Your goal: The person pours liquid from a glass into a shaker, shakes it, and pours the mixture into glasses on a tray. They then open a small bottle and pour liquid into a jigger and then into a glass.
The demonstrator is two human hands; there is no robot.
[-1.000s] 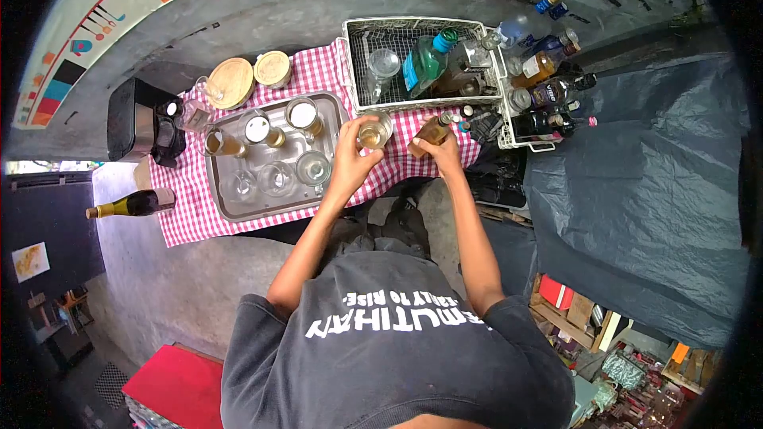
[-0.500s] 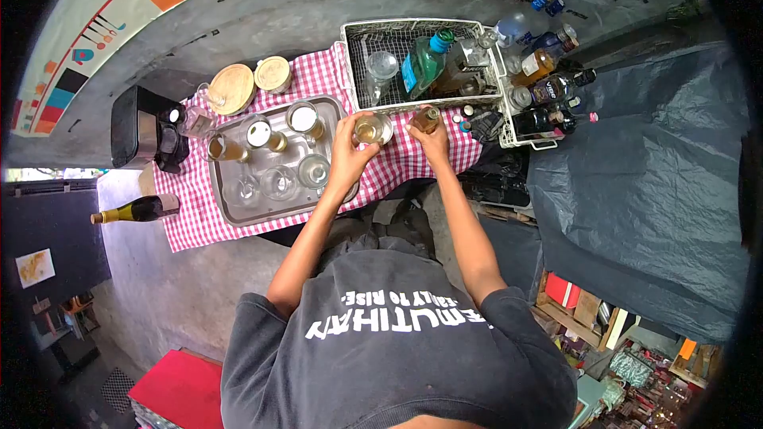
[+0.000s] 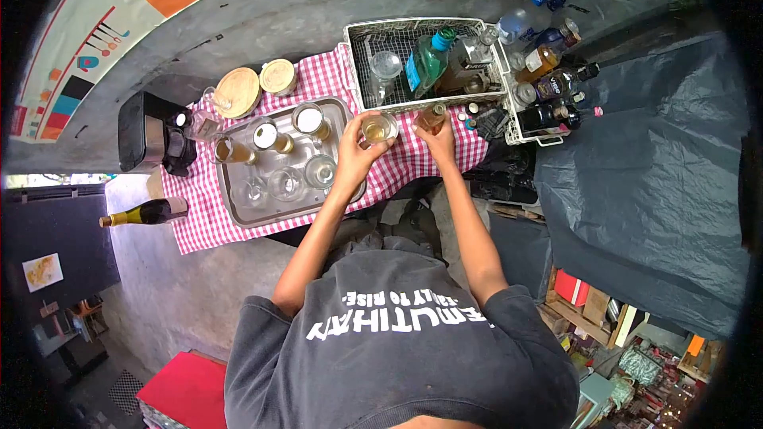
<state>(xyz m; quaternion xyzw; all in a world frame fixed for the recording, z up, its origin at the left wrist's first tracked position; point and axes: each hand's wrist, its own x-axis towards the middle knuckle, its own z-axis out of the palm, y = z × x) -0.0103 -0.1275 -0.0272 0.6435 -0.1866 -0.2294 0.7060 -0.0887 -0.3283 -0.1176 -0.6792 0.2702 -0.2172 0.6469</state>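
My left hand [image 3: 356,151] is closed around a glass [image 3: 379,128] with pale yellow liquid in it, beside the right edge of the metal tray [image 3: 274,221]. A small brown bottle [image 3: 431,117] is in my right hand [image 3: 439,141], just in front of the white wire basket [image 3: 354,71]. Glasses with amber drink and pale tops, one of them a foamy glass [image 3: 310,121], stand at the tray's back. Nearer me on the tray are several clear glasses [image 3: 286,183]. The two held things are apart.
The wire basket holds a green bottle [image 3: 429,63] and a clear glass vessel [image 3: 385,70]. More bottles [image 3: 540,62] crowd its right. Two round wooden lids [image 3: 238,93] and a black appliance [image 3: 143,133] stand left. A wine bottle [image 3: 147,212] is at the cloth's left edge.
The view has shifted slightly, so the table things appear a little further right. The small bottle in my right hand is tilted differently. Both hands keep their holds.
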